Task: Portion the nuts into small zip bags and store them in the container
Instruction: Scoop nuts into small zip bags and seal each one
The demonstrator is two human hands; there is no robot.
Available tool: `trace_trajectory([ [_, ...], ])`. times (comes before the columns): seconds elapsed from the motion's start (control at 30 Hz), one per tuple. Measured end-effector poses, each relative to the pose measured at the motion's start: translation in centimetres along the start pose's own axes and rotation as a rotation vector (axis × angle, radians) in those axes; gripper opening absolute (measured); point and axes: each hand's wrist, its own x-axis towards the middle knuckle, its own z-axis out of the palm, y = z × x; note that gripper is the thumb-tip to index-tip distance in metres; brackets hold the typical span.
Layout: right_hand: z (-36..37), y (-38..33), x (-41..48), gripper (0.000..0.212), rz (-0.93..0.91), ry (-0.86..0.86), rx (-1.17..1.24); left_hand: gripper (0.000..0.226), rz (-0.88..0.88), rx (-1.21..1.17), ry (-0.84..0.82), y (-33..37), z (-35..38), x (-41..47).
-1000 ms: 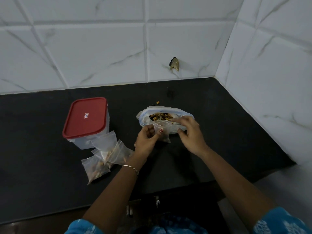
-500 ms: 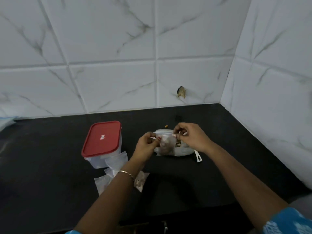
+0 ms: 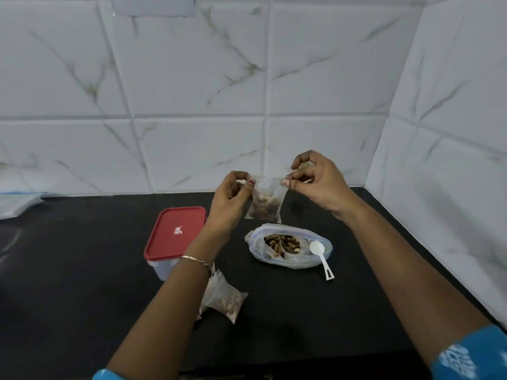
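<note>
1. White marble-veined tiles (image 3: 192, 78) line the two walls of a corner, and a black counter (image 3: 68, 283) runs along below them.
2. Both hands are raised above the counter, holding a small zip bag (image 3: 264, 200) by its top corners; it hangs upright with nuts in its lower half.
3. The left hand (image 3: 229, 200) pinches the bag's left top corner between thumb and fingers, closed tight on the plastic. A thin bracelet (image 3: 196, 260) circles that wrist.
4. The right hand (image 3: 319, 182) pinches the right top corner the same way, the other fingers curled.
5. Just below the held bag, a large clear bag of nuts (image 3: 288, 246) lies open on the counter, with a white plastic spoon (image 3: 322, 257) resting on its right edge.
6. A container (image 3: 175, 237) with a red lid, closed, stands left of the large bag.
7. Filled small bags (image 3: 226, 297) lie near the container, partly hidden under the left forearm.
</note>
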Motion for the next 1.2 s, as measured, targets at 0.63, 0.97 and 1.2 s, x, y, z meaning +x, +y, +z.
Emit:
trace_trajectory([
  [0.63, 4.4, 0.7, -2.4, 0.015, 0.201, 0.279, 0.364, 0.01, -0.11, -0.135, 0.141, 1.0, 2.1, -1.1],
  [0.97, 5.0, 0.1, -2.5, 0.018, 0.19, 0.426, 0.474, 0.014, -0.138, -0.176, 0.112, 0.6, 2.7, -1.8],
  [1.2, 5.1, 1.0, -3.2, 0.018, 0.197, 0.522, 0.451, 0.015, -0.151, -0.191, 0.073, 0.1, 3.5, -2.1],
])
